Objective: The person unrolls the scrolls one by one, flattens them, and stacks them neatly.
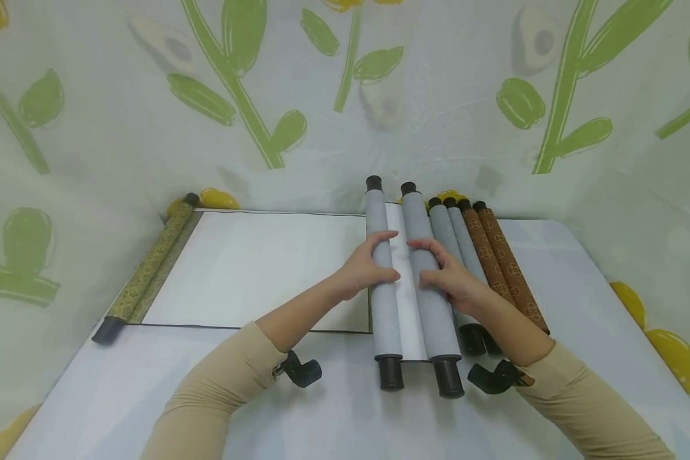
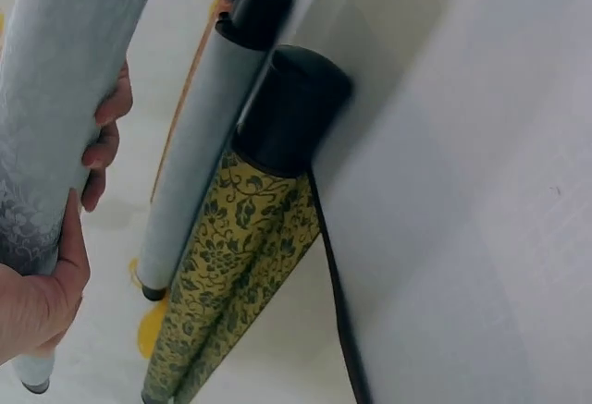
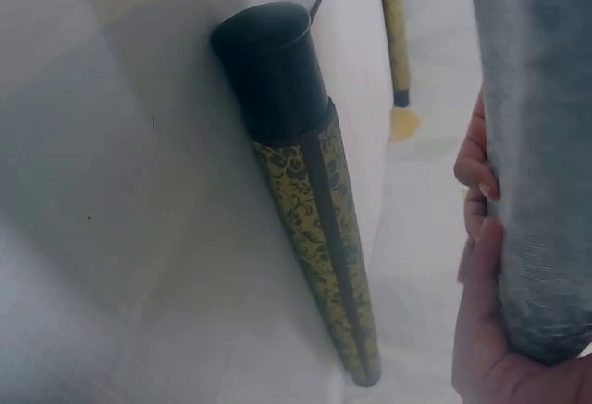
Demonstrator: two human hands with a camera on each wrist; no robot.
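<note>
Two grey scroll rollers with black end knobs stand close together in the head view, a narrow strip of white paper (image 1: 405, 287) between them. My left hand (image 1: 365, 268) grips the left grey roller (image 1: 386, 319), thumb and fingers curled round it. Round the right grey roller (image 1: 439, 326) my right hand (image 1: 451, 278) is curled the same way. Beneath them, a wide white scroll (image 1: 264, 268) lies unrolled on the table. Its left roller (image 1: 155, 255) is yellow-green and patterned; another yellow-green roller (image 3: 324, 210) shows below the held scroll in the right wrist view.
To the right of my hands lie grey rollers (image 1: 462, 236) and brown flower-patterned rollers (image 1: 503, 262), side by side. The white table (image 1: 299, 409) runs back to a wall covering (image 1: 437, 128) printed with green leaves.
</note>
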